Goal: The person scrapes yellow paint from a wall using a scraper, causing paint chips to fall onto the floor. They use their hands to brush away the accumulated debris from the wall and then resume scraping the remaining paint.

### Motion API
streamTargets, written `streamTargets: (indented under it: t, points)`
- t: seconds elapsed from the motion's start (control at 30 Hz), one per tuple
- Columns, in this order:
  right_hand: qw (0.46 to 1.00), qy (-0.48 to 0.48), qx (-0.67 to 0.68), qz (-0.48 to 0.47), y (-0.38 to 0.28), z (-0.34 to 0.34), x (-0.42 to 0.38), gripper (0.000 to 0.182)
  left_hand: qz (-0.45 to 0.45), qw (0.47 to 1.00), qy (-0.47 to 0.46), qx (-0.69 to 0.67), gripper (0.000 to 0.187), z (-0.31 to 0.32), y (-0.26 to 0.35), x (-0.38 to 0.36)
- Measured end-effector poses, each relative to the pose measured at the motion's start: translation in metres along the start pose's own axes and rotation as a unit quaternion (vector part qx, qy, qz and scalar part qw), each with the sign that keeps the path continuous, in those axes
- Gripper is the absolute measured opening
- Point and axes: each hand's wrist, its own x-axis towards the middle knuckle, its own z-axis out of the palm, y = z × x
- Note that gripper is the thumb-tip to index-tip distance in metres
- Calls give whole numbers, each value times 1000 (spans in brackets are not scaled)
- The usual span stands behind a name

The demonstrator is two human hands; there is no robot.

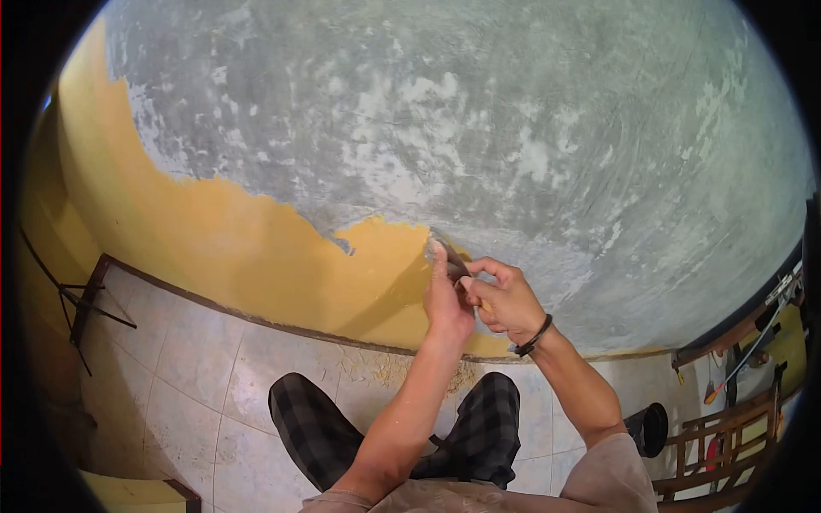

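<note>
My right hand (508, 301) is closed round the handle of a scraper, with a bit of yellow handle showing between the fingers. The scraper's dark flat blade (454, 253) slants up and left against the wall. My left hand (446, 299) grips the blade, its thumb stretched up along it and the other fingers largely hidden. Around the blade tip, yellow paint (256, 248) meets the bare grey wall (513, 111), which has whitish patches. The paint's border is ragged.
Paint scrapings (385, 366) lie on the tiled floor (188, 376) along the wall's foot. A black bucket-like container (654, 430) and a wooden frame (718, 453) stand at right. Thin black metal legs (73, 299) are at left. My knees are bent below.
</note>
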Motion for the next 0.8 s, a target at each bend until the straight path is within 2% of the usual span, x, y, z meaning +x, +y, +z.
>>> streamTargets:
  t: [0.03,0.1,0.17,0.27,0.43,0.5,0.57,0.63,0.7,0.8]
  points:
    - [1000,-4,-1,1,4,-1,-10,16,3,1000,2,-1,36,-2,-7,-6]
    - [997,55,-49,-7,0,-12,-20,16,-26,999,12,20,37,14,-15,-12]
    - [998,52,-37,1,-2,-19,-19,15,-14,1000,0,20,37,9,-24,-6]
    - [998,49,-24,28,-7,-12,-20,15,-47,999,9,9,38,11,-16,-14]
    - [998,41,-54,14,-8,-25,-19,17,-28,998,-7,52,38,23,-21,-15]
    - [997,48,-56,22,-11,-20,-10,17,-26,998,-9,52,39,25,-15,-12]
    - [999,29,-27,14,-6,-8,-3,16,-15,999,28,28,40,20,-3,-11]
    - [999,18,-36,17,-7,-8,-10,16,-7,1000,11,20,40,12,-4,-12]
    - [997,39,-65,-15,-7,-14,-19,15,-44,998,-13,36,39,20,-12,-16]
    - [996,56,-62,19,-13,-14,-18,14,-33,999,-9,27,39,20,-16,-12]
